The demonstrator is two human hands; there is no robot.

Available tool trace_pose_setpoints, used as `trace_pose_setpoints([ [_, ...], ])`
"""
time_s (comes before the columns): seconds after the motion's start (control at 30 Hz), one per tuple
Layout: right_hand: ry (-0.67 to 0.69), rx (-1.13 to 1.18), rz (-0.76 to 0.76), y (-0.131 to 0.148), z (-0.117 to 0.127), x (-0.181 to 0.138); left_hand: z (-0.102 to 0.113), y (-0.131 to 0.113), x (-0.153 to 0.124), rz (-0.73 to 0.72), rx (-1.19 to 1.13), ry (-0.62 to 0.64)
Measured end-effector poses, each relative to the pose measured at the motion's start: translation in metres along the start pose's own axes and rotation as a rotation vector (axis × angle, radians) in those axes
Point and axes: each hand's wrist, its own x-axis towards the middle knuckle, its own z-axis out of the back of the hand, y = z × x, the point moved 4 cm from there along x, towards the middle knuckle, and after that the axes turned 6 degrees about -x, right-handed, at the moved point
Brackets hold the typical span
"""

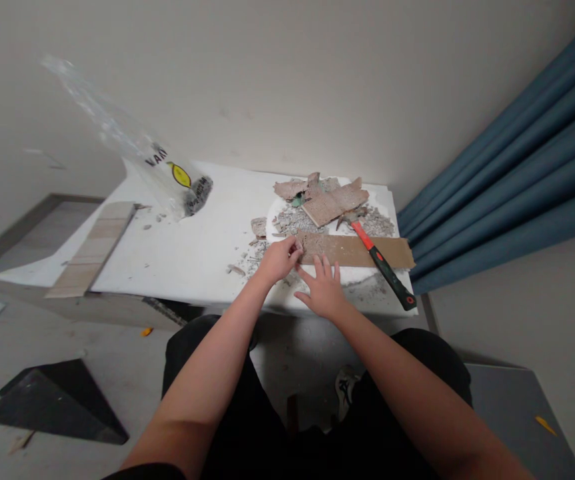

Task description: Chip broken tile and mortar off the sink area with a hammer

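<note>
A long brown strip of board (384,252) lies across the right part of the white-covered table, its left end rough and crumbling. At that left end is my left hand (280,260), fingers closed in a pinch; what is between them is hidden. My right hand (324,290) is palm down with fingers spread, its fingertips touching the strip's near edge. A claw hammer (377,260) with a red and black handle rests across the strip, its head on grey rubble. Broken brown board pieces (334,201) are piled behind the strip, over grey crumbs (294,220).
A clear plastic bag (142,160) with a lemon print and grey bits in its bottom stands at the table's left. A wood-look plank (97,247) lies over the left edge. Blue curtains (517,153) hang at right. A black folded sheet (60,400) is on the floor.
</note>
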Motion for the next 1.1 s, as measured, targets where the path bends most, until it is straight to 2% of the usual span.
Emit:
trace_pose_setpoints([
  [0.43,0.003,0.004,0.005,0.003,-0.002,-0.001,0.000,-0.003,-0.001,-0.005,0.034,-0.001],
  [0.53,-0.015,0.029,0.008,0.000,0.009,0.004,-0.001,-0.001,0.000,-0.003,0.041,0.004],
  [0.63,-0.137,0.047,-0.072,-0.027,0.039,0.008,0.000,-0.001,0.000,0.001,0.062,0.009],
  [0.7,-0.229,0.033,-0.286,-0.062,0.060,0.005,0.001,-0.003,-0.001,0.001,0.080,0.010],
  [0.77,-0.214,-0.007,-0.532,-0.100,0.071,-0.003,0.002,-0.005,-0.003,0.003,0.087,0.014],
  [0.83,-0.088,-0.045,-0.684,-0.128,0.069,-0.011,0.002,-0.006,-0.004,0.006,0.080,0.016],
  [0.9,0.058,-0.053,-0.711,-0.144,0.060,-0.015,0.003,-0.007,-0.005,0.007,0.075,0.012],
  [0.97,0.147,-0.050,-0.680,-0.148,0.051,-0.017,0.002,-0.008,-0.005,0.003,0.079,0.009],
  [1.03,0.170,-0.044,-0.638,-0.147,0.047,-0.017,0.002,-0.007,-0.005,-0.005,0.090,0.008],
  [1.1,0.134,-0.048,-0.611,-0.143,0.049,-0.017,0.001,-0.007,-0.005,-0.015,0.097,0.007],
])
